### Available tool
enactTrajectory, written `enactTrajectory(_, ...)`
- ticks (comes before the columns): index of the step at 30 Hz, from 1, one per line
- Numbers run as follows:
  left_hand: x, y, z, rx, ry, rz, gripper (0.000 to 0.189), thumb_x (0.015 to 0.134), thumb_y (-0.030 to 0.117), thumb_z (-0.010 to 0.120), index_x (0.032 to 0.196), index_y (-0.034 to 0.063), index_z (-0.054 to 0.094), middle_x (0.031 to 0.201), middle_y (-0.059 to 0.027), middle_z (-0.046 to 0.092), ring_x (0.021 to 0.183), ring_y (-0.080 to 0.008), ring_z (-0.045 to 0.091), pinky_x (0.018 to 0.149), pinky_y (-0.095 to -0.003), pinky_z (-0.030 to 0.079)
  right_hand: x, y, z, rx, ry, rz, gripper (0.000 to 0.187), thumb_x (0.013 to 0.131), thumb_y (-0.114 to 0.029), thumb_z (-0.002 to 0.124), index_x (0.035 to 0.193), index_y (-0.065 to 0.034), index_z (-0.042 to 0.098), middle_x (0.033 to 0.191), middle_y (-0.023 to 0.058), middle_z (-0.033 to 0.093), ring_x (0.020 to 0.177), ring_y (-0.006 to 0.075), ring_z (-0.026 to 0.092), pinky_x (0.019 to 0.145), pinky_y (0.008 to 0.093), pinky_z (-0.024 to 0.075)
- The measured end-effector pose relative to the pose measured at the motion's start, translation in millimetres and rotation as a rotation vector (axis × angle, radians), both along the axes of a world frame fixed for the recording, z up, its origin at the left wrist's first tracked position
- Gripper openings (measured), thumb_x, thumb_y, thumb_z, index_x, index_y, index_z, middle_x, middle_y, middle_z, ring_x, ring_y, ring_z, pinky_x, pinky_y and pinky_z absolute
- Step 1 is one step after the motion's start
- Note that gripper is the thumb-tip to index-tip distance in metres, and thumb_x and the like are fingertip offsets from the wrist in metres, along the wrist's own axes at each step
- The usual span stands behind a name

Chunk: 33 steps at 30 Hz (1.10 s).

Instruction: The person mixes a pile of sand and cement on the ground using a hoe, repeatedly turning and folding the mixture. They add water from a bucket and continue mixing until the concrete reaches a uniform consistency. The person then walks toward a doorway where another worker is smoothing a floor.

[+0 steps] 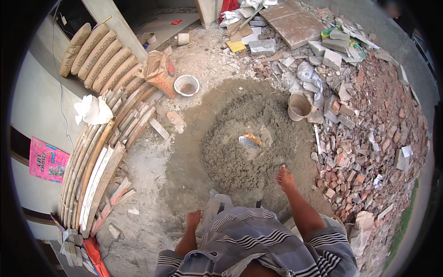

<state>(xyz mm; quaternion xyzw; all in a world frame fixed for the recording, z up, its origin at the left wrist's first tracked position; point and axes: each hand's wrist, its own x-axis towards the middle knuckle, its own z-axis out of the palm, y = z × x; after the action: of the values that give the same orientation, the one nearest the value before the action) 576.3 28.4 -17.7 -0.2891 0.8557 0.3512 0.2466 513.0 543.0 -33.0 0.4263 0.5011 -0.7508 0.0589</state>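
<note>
A round heap of wet grey mortar [228, 173] lies on the ground before me, with a shallow hollow in its middle. In that hollow rests a trowel [250, 142] with a metal blade and a yellowish wooden handle. My right hand [285, 178] is over the heap's near right edge, fingers partly bent, and I see nothing held in it. At my left side, near my leg, is my left hand [194, 218]; its fingers look curled, and whether it holds anything is unclear. A mortar-stained bucket [299, 106] stands at the heap's right rim.
Broken brick rubble [367, 145] covers the right side. Cement bags [104, 59] lean at the upper left, near an opened cement bag [161, 74] and a white bucket [187, 85]. Wooden poles [90, 173] lie along the left wall. A brown board [292, 22] rests on debris at the top.
</note>
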Motion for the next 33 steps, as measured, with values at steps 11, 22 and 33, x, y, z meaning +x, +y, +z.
enactTrajectory(11,27,-163,-18,0.051,-0.138,-0.084,0.025,0.09,0.023,0.057,0.089,-0.0002,0.066,0.075,-0.0123,0.065,0.06,-0.0197,0.064,0.047,-0.0319,0.044,-246,-109,22,-0.038,-0.179,-0.114,0.065,0.095,-0.052,0.049,0.144,-0.0139,0.032,0.143,0.015,0.031,0.106,0.0401,0.051,0.079,0.0537,0.0497)
enactTrajectory(22,-97,-277,77,0.216,0.034,0.529,0.03,0.092,0.029,0.054,0.096,0.0005,0.061,0.087,-0.0072,0.064,0.072,-0.0162,0.063,0.053,-0.0285,0.043,-282,-127,-85,0.751,-0.5,-0.255,0.066,0.093,-0.06,0.045,0.135,-0.0097,0.05,0.12,0.0174,0.058,0.095,0.0341,0.061,0.072,0.0446,0.0554)
enactTrajectory(33,-83,-372,-33,-0.176,-0.065,-0.69,0.022,0.084,0.026,0.057,0.095,0.0085,0.064,0.087,-0.0198,0.065,0.079,-0.0396,0.064,0.066,-0.0496,0.049,-298,-162,-48,0.367,-0.345,-0.26,0.019,0.087,-0.015,0.068,0.086,0.003,0.066,0.08,0.0161,0.065,0.062,0.0249,0.059,0.048,0.0425,0.0449)
